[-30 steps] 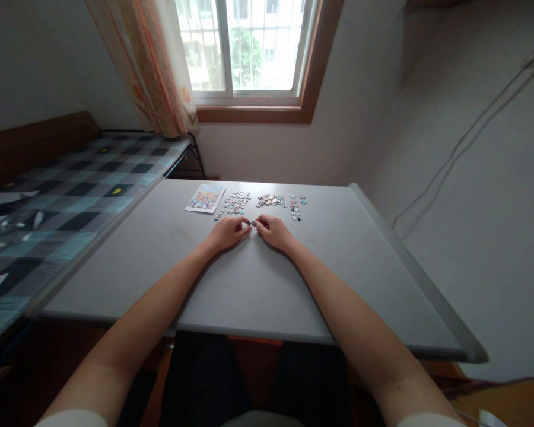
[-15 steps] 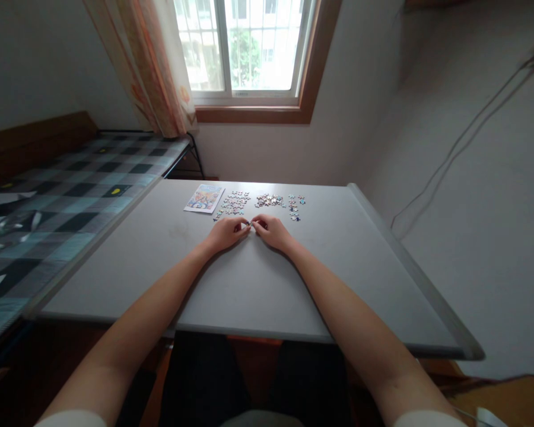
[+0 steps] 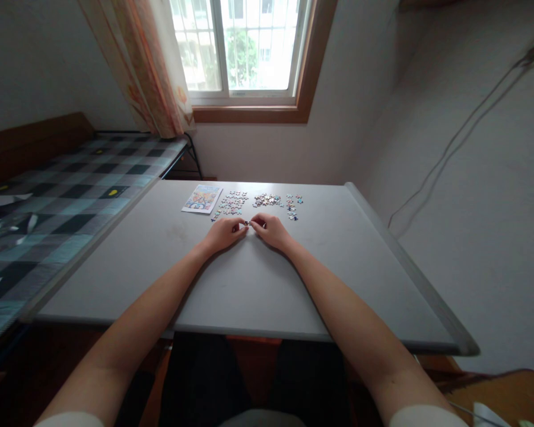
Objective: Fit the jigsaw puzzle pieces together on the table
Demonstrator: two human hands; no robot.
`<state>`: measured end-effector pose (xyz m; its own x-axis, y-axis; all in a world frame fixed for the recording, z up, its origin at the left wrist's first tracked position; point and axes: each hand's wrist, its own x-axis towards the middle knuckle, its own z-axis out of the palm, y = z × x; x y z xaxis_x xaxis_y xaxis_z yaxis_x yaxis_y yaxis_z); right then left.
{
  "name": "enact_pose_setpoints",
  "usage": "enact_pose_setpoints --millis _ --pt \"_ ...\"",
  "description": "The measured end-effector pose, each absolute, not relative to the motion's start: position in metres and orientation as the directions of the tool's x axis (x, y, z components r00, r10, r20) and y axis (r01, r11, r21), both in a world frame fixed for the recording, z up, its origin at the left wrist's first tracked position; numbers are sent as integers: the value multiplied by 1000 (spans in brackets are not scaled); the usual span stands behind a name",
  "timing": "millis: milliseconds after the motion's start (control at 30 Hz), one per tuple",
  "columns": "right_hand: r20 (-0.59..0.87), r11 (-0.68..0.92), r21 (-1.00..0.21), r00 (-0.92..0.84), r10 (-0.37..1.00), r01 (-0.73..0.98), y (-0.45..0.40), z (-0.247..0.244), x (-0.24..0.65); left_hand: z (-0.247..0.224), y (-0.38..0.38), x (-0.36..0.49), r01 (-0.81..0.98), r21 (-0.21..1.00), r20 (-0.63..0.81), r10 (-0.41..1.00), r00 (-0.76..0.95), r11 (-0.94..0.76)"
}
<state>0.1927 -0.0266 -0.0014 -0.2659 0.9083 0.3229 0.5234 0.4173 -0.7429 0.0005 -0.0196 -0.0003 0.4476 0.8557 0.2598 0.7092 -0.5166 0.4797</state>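
Note:
My left hand [image 3: 225, 232] and my right hand [image 3: 270, 230] meet near the middle of the white table [image 3: 249, 284], fingertips nearly touching. Pinched between them is a small dark puzzle piece [image 3: 248, 223]; whether it is one piece or two joined cannot be made out. Beyond my left hand lies a spread of loose puzzle pieces [image 3: 232, 204]. A denser heap of pieces [image 3: 267, 201] sits past my right hand, and a short column of pieces [image 3: 291, 207] is to its right. A printed picture sheet [image 3: 202, 198] rests left of the pieces.
A bed with a checked cover [image 3: 129, 160] stands along the left, with papers and clear plastic [image 3: 15, 224] on it. Behind the table are a window [image 3: 240, 47] and a curtain [image 3: 137, 71]. A cable [image 3: 449, 142] runs down the right wall.
The view has shifted very slightly. Both hands stay together with fingers pinched, and the small piece between the fingertips shows a little more plainly.

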Motion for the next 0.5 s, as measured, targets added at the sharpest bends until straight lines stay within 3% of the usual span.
enact_pose_setpoints --millis 133,267,367,500 --pt "384 321 -748 -17 923 581 -17 8 218 -1 -19 -1 691 493 262 848 461 -529" --pt "263 -56 -704 333 905 708 -5 13 261 -1 -20 -1 699 493 247 853 459 -519" --pt "119 -246 -675 432 894 696 0 11 287 0 -21 0 706 490 241 858 453 -511" --pt "75 -307 -633 451 889 710 0 7 302 1 -21 0 704 487 243 855 459 -516"
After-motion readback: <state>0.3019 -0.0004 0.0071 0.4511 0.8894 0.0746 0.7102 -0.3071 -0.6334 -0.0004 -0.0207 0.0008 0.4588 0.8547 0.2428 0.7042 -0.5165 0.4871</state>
